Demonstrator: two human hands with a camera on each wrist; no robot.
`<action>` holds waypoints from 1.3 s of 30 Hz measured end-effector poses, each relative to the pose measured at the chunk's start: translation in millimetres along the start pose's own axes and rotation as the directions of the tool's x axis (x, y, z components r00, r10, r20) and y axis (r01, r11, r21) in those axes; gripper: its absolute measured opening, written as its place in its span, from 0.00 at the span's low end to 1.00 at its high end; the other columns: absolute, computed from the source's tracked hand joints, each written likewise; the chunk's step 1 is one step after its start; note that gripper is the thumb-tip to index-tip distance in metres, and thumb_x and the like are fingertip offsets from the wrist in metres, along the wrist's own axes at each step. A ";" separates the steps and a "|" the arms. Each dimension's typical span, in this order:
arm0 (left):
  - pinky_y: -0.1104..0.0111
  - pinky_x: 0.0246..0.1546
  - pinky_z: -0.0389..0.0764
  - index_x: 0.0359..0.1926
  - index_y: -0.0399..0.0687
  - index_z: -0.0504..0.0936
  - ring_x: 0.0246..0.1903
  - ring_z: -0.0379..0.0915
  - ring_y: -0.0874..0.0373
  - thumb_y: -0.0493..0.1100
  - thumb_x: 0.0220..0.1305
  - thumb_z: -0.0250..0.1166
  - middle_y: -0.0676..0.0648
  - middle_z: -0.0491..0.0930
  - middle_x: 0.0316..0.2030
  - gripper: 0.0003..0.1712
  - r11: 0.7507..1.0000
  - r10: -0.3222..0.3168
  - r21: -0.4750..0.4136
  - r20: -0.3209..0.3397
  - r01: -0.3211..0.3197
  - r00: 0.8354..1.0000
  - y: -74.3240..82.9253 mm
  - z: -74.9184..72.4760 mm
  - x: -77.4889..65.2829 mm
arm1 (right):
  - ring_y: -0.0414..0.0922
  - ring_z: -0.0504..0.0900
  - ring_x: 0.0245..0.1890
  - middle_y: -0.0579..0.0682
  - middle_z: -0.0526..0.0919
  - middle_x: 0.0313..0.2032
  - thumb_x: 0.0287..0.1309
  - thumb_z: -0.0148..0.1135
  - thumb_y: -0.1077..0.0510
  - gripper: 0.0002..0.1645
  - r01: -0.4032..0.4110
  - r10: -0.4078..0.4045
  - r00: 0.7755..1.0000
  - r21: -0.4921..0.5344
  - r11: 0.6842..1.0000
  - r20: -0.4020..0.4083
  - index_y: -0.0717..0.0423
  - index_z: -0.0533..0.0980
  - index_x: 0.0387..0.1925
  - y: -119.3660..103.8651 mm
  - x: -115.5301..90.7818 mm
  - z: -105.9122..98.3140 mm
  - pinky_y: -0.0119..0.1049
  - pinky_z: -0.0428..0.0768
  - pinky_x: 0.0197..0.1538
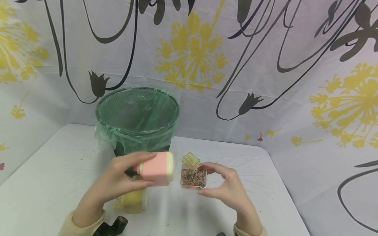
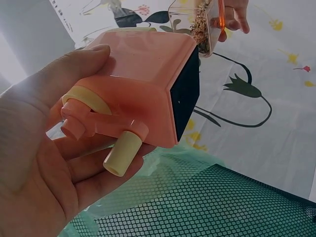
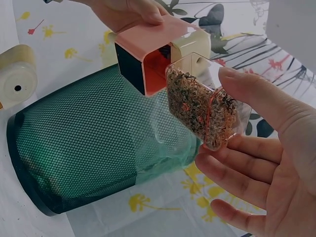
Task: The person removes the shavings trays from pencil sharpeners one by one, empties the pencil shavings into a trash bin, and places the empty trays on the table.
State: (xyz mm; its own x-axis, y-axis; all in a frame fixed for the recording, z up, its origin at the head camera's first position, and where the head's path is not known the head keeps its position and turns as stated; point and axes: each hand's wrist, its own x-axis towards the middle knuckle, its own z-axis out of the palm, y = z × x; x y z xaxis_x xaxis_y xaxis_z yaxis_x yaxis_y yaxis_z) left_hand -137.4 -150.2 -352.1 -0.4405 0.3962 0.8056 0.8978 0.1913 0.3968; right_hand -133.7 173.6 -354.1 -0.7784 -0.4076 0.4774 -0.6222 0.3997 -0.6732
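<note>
My left hand grips a pink pencil sharpener on its side, thumb on one face and fingers around the other. Its crank has a cream knob and points back towards the palm. In the right wrist view the sharpener's drawer opening shows as a hollow. Between thumb and fingers, my right hand holds the clear drawer, largely filled with pencil shavings. Drawer and sharpener are side by side above the table, with a small gap between them in the head view.
Behind my left hand stands a dark mesh wastebasket with a green plastic liner over its rim. A yellow pencil sharpener stands on the white table below my left hand. Patterned cloth hangs behind the table.
</note>
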 end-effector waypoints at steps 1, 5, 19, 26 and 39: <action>0.76 0.42 0.75 0.56 0.40 0.78 0.45 0.77 0.58 0.52 0.53 0.73 0.43 0.81 0.49 0.33 1.000 0.002 0.008 -0.007 -0.002 1.000 0.0 -0.6 -0.2 | 0.41 0.81 0.43 0.39 0.83 0.44 0.33 0.81 0.57 0.36 -0.001 0.001 1.000 -0.001 1.000 -0.002 0.51 0.79 0.52 -0.1 0.0 -0.4 0.42 0.70 0.57; 0.77 0.42 0.74 0.54 0.39 0.79 0.44 0.77 0.59 0.54 0.53 0.72 0.43 0.81 0.48 0.32 0.999 0.017 0.035 -0.031 -0.015 0.999 -0.9 -3.4 -1.0 | 0.41 0.81 0.43 0.39 0.83 0.44 0.33 0.81 0.58 0.36 -0.003 0.003 1.000 -0.002 1.000 -0.007 0.52 0.79 0.51 -0.1 0.2 -1.6 0.41 0.69 0.57; 0.77 0.46 0.73 0.54 0.39 0.79 0.45 0.76 0.61 0.55 0.53 0.72 0.46 0.81 0.48 0.33 0.993 -0.092 0.076 -0.031 0.094 0.995 4.2 -21.6 -13.7 | 0.42 0.81 0.42 0.41 0.84 0.44 0.34 0.81 0.59 0.36 0.003 -0.002 1.000 0.013 1.000 -0.016 0.52 0.79 0.51 2.3 0.1 -3.4 0.37 0.68 0.57; 0.78 0.50 0.71 0.53 0.38 0.80 0.49 0.75 0.64 0.58 0.53 0.70 0.48 0.81 0.49 0.34 0.979 -0.134 0.148 -0.067 0.143 0.989 5.9 -33.5 -26.5 | 0.42 0.81 0.42 0.41 0.84 0.44 0.34 0.81 0.60 0.36 0.000 0.001 1.000 0.013 1.000 -0.017 0.50 0.79 0.52 4.3 0.3 -4.3 0.35 0.68 0.57; 0.79 0.50 0.70 0.53 0.39 0.81 0.50 0.74 0.67 0.37 0.28 0.83 0.47 0.82 0.48 0.42 0.945 -0.221 0.223 -0.109 0.240 0.969 4.7 -55.9 -54.0 | 0.42 0.81 0.42 0.40 0.84 0.44 0.33 0.81 0.61 0.36 -0.015 0.016 1.000 0.016 1.000 -0.012 0.49 0.79 0.51 4.6 0.9 -3.5 0.35 0.67 0.58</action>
State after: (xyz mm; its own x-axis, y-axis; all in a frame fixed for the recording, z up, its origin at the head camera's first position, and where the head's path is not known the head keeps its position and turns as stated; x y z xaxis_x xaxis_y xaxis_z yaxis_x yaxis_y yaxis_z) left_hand -109.5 -220.9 -369.1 -0.6254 0.2440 0.7412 0.7430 0.4766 0.4700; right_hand -137.5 178.0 -354.8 -0.7890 -0.3918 0.4733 -0.6086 0.3928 -0.6894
